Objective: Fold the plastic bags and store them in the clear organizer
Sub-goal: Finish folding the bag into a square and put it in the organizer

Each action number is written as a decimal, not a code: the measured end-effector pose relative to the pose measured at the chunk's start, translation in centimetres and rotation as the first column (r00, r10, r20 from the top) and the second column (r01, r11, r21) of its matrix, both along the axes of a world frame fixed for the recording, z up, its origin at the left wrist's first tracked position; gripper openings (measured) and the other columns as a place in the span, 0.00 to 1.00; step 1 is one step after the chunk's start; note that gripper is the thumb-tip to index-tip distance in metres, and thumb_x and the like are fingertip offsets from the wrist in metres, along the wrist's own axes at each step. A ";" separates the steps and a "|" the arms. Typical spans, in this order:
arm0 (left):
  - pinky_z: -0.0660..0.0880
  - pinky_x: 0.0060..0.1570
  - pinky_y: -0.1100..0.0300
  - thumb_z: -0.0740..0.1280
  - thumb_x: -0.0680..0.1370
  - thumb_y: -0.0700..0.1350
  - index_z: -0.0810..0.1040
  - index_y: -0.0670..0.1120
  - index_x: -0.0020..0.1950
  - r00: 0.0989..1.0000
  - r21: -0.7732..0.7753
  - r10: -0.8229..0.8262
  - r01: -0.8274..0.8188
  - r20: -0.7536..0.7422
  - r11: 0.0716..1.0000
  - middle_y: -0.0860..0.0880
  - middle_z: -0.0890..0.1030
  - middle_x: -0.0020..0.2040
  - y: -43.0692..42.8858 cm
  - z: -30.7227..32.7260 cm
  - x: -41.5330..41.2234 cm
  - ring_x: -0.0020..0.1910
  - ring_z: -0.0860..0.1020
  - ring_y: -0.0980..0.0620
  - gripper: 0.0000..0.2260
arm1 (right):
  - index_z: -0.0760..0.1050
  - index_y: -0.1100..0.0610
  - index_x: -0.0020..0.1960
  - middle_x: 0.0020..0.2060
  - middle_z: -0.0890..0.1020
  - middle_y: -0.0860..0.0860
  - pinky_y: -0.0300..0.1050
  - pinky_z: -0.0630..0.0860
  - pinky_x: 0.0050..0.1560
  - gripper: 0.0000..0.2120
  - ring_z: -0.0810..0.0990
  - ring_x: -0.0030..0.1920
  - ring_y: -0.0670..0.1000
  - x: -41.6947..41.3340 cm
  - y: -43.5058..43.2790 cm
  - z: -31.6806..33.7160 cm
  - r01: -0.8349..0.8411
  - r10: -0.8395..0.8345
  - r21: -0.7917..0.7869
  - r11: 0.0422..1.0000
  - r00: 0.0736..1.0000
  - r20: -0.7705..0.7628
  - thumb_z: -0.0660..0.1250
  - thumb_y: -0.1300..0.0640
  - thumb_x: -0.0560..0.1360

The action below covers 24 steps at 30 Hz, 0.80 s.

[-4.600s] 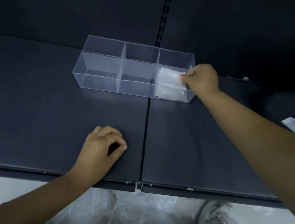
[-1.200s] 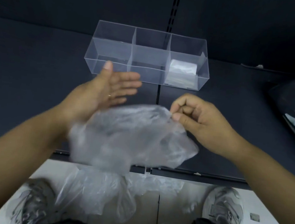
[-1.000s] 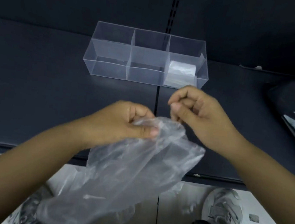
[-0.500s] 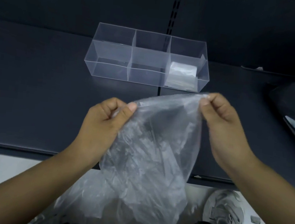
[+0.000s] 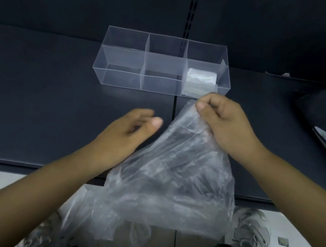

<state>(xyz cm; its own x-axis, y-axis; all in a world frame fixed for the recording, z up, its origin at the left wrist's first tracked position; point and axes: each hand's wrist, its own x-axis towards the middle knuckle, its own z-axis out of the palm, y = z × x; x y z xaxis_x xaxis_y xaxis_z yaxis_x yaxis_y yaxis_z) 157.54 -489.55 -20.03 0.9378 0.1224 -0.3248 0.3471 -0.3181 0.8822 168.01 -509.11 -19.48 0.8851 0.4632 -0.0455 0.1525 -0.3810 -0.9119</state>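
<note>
Since the frame half a second back, the grip of the left hand on the plastic bag has been released, and the bag's mouth, then stretched between both hands, has collapsed to a single peak. That peak is pinched by the curled fingers of the right hand. The left fingers are seen loosely spread and blurred, with nothing held; a narrow gap appears to be left between the thumb and the bag's left edge.

The bag is hung from the right hand, with its long axis run from the pinched corner toward the person, down across the front edge of the dark shelf and over the loose bags on the floor. It is wrinkled and not yet flattened, so folding is judged barely begun.

The clear organizer is set at the back of the shelf, beyond both hands. One folded bag is stored in its right-hand compartment; the others look unfilled.

For the coming move, the free left edge of the bag lies just to the right of the left hand, which is the nearer one to it. A fresh hold there would probably be needed before the bag could be spread flat.
</note>
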 end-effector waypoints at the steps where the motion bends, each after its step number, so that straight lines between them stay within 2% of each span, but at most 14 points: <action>1: 0.71 0.44 0.78 0.62 0.68 0.68 0.74 0.59 0.60 0.999 -0.099 -0.055 0.055 0.002 0.994 0.64 0.80 0.53 -0.5 0.3 0.8 0.51 0.75 0.74 0.24 | 0.75 0.53 0.41 0.29 0.75 0.47 0.38 0.69 0.30 0.10 0.71 0.29 0.44 0.0 0.7 0.2 -0.060 0.060 0.001 0.998 0.998 0.001 0.61 0.56 0.80; 3: 0.77 0.43 0.68 0.68 0.73 0.57 0.80 0.49 0.56 1.000 -0.296 -0.023 0.019 -0.010 0.955 0.53 0.85 0.48 -1.4 0.6 2.2 0.46 0.83 0.59 0.16 | 0.76 0.54 0.43 0.32 0.76 0.52 0.44 0.72 0.34 0.09 0.72 0.31 0.48 0.1 1.8 0.3 -0.160 0.160 0.008 0.987 0.987 -0.004 0.62 0.53 0.80; 5: 0.79 0.39 0.63 0.70 0.75 0.49 0.83 0.46 0.47 0.985 -0.387 0.165 -0.170 -0.045 0.906 0.48 0.85 0.41 -1.1 0.3 3.1 0.39 0.83 0.53 0.07 | 0.77 0.53 0.46 0.36 0.78 0.62 0.52 0.74 0.36 0.12 0.74 0.33 0.56 0.5 1.7 0.4 -0.205 0.204 -0.013 0.979 0.977 -0.065 0.64 0.44 0.77; 6: 0.78 0.37 0.63 0.70 0.76 0.48 0.83 0.46 0.44 0.963 -0.365 0.264 -0.263 -0.047 0.893 0.48 0.84 0.38 -0.4 -0.2 3.3 0.36 0.82 0.53 0.06 | 0.78 0.52 0.47 0.36 0.80 0.62 0.52 0.75 0.36 0.15 0.74 0.33 0.58 1.0 1.1 0.3 -0.208 0.201 -0.057 0.976 0.973 -0.110 0.66 0.40 0.74; 7: 0.78 0.36 0.63 0.70 0.76 0.48 0.82 0.47 0.42 0.935 -0.320 0.353 -0.346 -0.039 0.882 0.49 0.83 0.36 0.6 -1.0 3.3 0.35 0.81 0.54 0.06 | 0.78 0.51 0.48 0.34 0.80 0.58 0.46 0.74 0.33 0.16 0.75 0.31 0.55 1.5 0.1 0.2 -0.202 0.184 -0.105 0.974 0.970 -0.158 0.68 0.39 0.71; 8: 0.78 0.37 0.62 0.70 0.76 0.48 0.82 0.47 0.41 0.902 -0.273 0.430 -0.423 -0.035 0.864 0.49 0.82 0.35 1.9 -1.9 3.1 0.35 0.80 0.54 0.07 | 0.79 0.52 0.49 0.31 0.80 0.54 0.40 0.73 0.31 0.15 0.75 0.29 0.49 2.2 -1.1 -0.1 -0.188 0.158 -0.142 0.972 0.967 -0.198 0.69 0.42 0.71; 11: 0.76 0.41 0.57 0.69 0.77 0.48 0.79 0.47 0.39 0.815 -0.158 0.576 -0.578 -0.062 0.801 0.49 0.81 0.37 5.2 -4.4 2.0 0.37 0.78 0.51 0.09 | 0.79 0.60 0.49 0.26 0.76 0.53 0.40 0.70 0.29 0.09 0.71 0.25 0.45 3.8 -4.5 -1.7 -0.043 -0.013 -0.236 0.971 0.973 -0.232 0.70 0.55 0.75; 14: 0.74 0.38 0.60 0.68 0.78 0.48 0.80 0.48 0.40 0.796 -0.105 0.601 -0.605 -0.076 0.789 0.53 0.82 0.34 6.4 -6.1 0.9 0.34 0.79 0.55 0.08 | 0.77 0.62 0.52 0.31 0.76 0.52 0.37 0.72 0.33 0.09 0.72 0.27 0.42 3.5 -6.0 -2.7 0.112 -0.150 -0.195 0.974 0.969 -0.197 0.67 0.57 0.77; 16: 0.73 0.36 0.64 0.67 0.78 0.48 0.80 0.49 0.40 0.794 -0.093 0.605 -0.608 -0.062 0.788 0.56 0.82 0.33 6.5 -6.5 0.7 0.32 0.79 0.59 0.08 | 0.75 0.53 0.57 0.41 0.77 0.50 0.33 0.74 0.41 0.10 0.76 0.36 0.40 2.6 -5.8 -2.8 0.028 -0.044 -0.087 0.996 0.981 -0.186 0.68 0.55 0.76; 17: 0.73 0.35 0.64 0.68 0.78 0.48 0.80 0.49 0.40 0.791 -0.094 0.609 -0.612 -0.055 0.785 0.56 0.82 0.32 6.4 -6.6 0.7 0.32 0.79 0.59 0.07 | 0.73 0.48 0.60 0.46 0.77 0.48 0.32 0.74 0.47 0.15 0.77 0.42 0.39 2.0 -5.4 -2.7 -0.062 0.049 -0.073 0.995 0.983 -0.174 0.70 0.53 0.74; 19: 0.73 0.34 0.65 0.68 0.78 0.47 0.79 0.49 0.40 0.783 -0.093 0.621 -0.621 -0.040 0.778 0.56 0.81 0.31 6.4 -6.8 0.9 0.31 0.78 0.60 0.07 | 0.68 0.41 0.65 0.55 0.74 0.46 0.34 0.72 0.56 0.28 0.76 0.54 0.41 1.3 -4.5 -3.0 -0.210 0.187 -0.144 0.967 0.969 -0.161 0.75 0.49 0.69; 21: 0.73 0.34 0.65 0.68 0.78 0.47 0.79 0.49 0.40 0.780 -0.100 0.626 -0.625 -0.027 0.774 0.56 0.80 0.30 6.4 -7.0 0.9 0.28 0.77 0.62 0.07 | 0.65 0.38 0.68 0.58 0.71 0.45 0.34 0.69 0.60 0.34 0.74 0.58 0.41 1.1 -3.5 -3.8 -0.235 0.201 -0.229 0.945 0.966 -0.162 0.77 0.47 0.66; 22: 0.73 0.34 0.64 0.68 0.78 0.47 0.79 0.48 0.39 0.780 -0.106 0.625 -0.624 -0.024 0.774 0.56 0.80 0.30 6.4 -7.0 1.0 0.28 0.77 0.62 0.08 | 0.67 0.39 0.67 0.58 0.71 0.44 0.34 0.69 0.61 0.32 0.73 0.58 0.41 1.1 -3.0 -4.1 -0.226 0.191 -0.249 0.942 0.969 -0.159 0.77 0.48 0.66; 24: 0.73 0.34 0.64 0.68 0.78 0.47 0.79 0.49 0.40 0.781 -0.106 0.624 -0.622 -0.020 0.776 0.56 0.80 0.30 6.4 -7.1 1.0 0.27 0.77 0.62 0.07 | 0.76 0.40 0.55 0.53 0.74 0.45 0.33 0.70 0.57 0.17 0.75 0.53 0.41 1.5 -2.4 -4.2 -0.192 0.165 -0.214 0.958 0.976 -0.139 0.75 0.53 0.69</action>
